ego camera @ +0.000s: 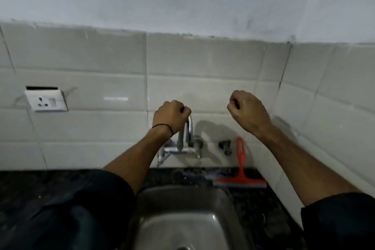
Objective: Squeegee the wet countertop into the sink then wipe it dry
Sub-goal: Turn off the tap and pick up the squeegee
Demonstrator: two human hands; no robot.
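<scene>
A: Squeegee [240,170] status?

B: Red plastic, standing on the dark speckled bench [253,205] behind the sink's right rear corner. Blade edge down on the bench, handle leaning up against the tiled wall [203,63]. Nobody touching it.

A: Hands?

B: Both raised in front of the tiles, above the sink [182,219]. Left hand [170,116] curled over the top of the chrome tap spout [189,128], fingers [185,110] wrapped on the arch. Black band on that wrist.

A: Right one?

B: Right hand [246,108] closed in a loose fist, fingers tucked in, nothing visible inside it. It's in the air, clear of the wall and tap.

A: Squeegee relative to the fingers?

B: Below the right fist, slightly toward its inner side, well apart. Handle tip sits under the right wrist. From the left hand it's across the tap to the right and lower down, also well apart.

A: Bench wet?

B: Glints and droplets on the strip between tap and sink, just left of the blade. Rest is too dark to tell.

A: Anything else?

B: Small black valve [225,146] on the wall between tap and squeegee handle. White socket plate [46,100] on the tiles far left. Dark sleeves on both arms at the bottom edge. Sink is bare stainless, drain just visible at the bottom.
</scene>
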